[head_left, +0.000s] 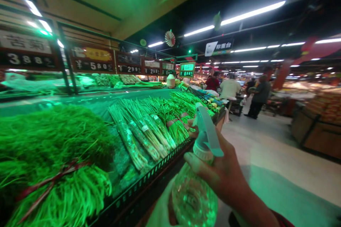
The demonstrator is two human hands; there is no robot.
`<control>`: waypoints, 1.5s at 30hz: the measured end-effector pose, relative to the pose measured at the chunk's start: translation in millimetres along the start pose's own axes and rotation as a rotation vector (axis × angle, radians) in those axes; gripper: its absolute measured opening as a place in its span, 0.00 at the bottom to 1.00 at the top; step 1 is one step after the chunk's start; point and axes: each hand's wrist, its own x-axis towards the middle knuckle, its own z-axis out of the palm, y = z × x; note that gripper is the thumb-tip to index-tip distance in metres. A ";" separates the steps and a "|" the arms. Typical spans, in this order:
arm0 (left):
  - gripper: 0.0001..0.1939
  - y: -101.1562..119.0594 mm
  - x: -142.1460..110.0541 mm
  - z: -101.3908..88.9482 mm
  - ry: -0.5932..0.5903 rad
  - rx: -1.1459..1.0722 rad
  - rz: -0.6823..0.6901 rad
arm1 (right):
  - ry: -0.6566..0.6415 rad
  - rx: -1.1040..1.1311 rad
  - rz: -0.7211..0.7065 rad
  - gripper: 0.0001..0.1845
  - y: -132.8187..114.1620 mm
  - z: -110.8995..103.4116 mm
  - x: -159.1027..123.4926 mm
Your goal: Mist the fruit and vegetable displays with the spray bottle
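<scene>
A clear spray bottle (195, 198) with a pale trigger head (207, 127) tilts up in front of me, its nozzle toward the produce shelf. My right hand (223, 166) is closed round its neck, thumb on the near side and fingers by the trigger. Low on the bottle's left side, my left hand (161, 205) presses against the body, lit green; its fingers are mostly hidden. Beyond the bottle lie wrapped bundles of long green stalks (145, 134). Nearer on the left is a heap of feathery greens (53, 142) tied with a red band (57, 177).
A black slatted rail (149, 175) edges the sloping shelf. Price signs (92, 60) hang above it. Two people (230, 87) (261, 95) stand further along the aisle floor (274, 134). Stacked goods (323, 110) stand on a brown display at right.
</scene>
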 end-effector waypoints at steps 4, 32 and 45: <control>0.50 11.0 33.0 -20.3 -0.111 -0.090 0.040 | -0.009 0.010 0.021 0.32 10.2 21.6 24.2; 0.54 4.6 117.1 -149.1 0.006 -0.301 0.058 | 0.036 0.025 -0.164 0.34 83.6 132.0 100.9; 0.59 4.9 115.6 -151.2 0.165 -0.318 -0.024 | -0.034 0.066 -0.123 0.38 100.6 150.0 116.2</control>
